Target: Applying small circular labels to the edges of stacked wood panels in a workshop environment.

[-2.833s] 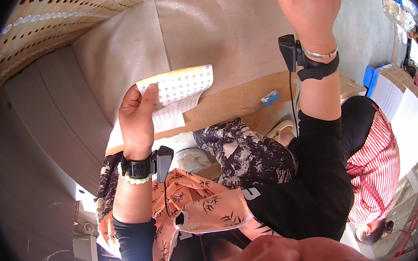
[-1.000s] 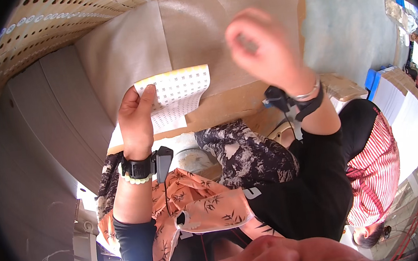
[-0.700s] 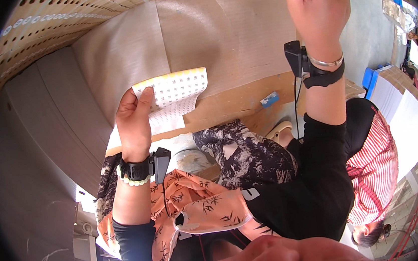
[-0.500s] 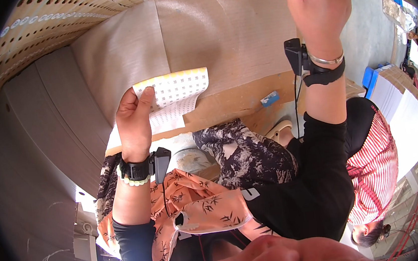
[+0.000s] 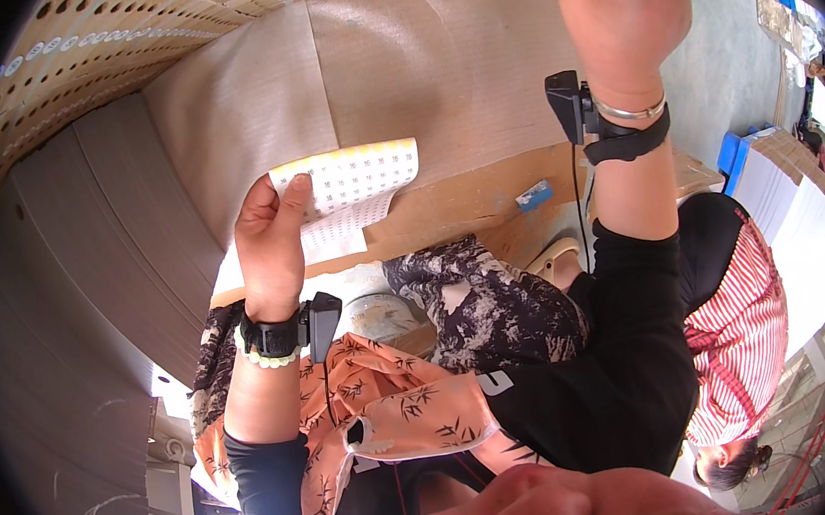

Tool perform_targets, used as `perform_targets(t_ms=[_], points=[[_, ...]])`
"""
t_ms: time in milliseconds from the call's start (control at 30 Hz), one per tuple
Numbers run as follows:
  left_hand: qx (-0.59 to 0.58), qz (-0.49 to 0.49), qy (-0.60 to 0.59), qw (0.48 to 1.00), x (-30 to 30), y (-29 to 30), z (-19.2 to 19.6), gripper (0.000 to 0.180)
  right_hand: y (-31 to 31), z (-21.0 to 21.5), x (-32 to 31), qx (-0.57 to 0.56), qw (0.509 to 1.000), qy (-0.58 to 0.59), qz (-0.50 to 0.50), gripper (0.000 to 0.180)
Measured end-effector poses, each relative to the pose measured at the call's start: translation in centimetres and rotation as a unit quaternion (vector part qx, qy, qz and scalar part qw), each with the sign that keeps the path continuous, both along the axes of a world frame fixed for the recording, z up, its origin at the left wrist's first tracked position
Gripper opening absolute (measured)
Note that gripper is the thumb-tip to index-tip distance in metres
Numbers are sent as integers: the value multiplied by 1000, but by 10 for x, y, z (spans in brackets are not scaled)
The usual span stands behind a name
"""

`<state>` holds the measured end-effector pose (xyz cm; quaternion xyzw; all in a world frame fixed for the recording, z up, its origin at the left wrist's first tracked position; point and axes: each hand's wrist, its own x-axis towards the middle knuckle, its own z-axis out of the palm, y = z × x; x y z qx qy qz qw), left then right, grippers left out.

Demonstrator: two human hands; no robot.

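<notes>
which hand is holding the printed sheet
The left hand, its thumb over the printed sheet; the right hand is at the picture's top edge, away from it.

White sticker sheet (image 5: 357,175): rows of dark numbers (tiny print).

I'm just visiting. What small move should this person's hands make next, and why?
Probably bring the right hand down to the label sheet: the left hand holds it out, with printed rows on show, while the right reaches up near the hole-dotted brown board. Whether the right hand already holds a label is out of frame.
</notes>
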<state>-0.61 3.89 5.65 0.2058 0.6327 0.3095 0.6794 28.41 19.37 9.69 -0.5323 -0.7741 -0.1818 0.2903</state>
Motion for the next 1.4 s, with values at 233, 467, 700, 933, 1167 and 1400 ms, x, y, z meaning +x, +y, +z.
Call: perform_targets(t_ms=[233, 467, 700, 933, 1167, 1400], points=[[15, -6, -1, 1000, -5, -1, 12, 18, -8, 32, -2, -37, 994, 16, -100, 23], [39, -21, 2, 999, -13, -29, 108, 19, -54, 114, -3, -197, 966, 43, -165, 17], [154, -49, -81, 983, -15, -133, 324, 16, -264, 314, -40, -520, 774, 356, 55, 24], [352, -55, -42, 933, -41, -318, 585, 15, -478, 587, -93, -475, 728, 480, 119, 22], [272, -175, -222, 920, -104, -514, 807, 36, -684, 812, -137, -315, 881, 294, 194, 23], [251, -279, -200, 905, -136, -706, 904, 33, -871, 911, -178, -145, 953, 132, 233, 33]])
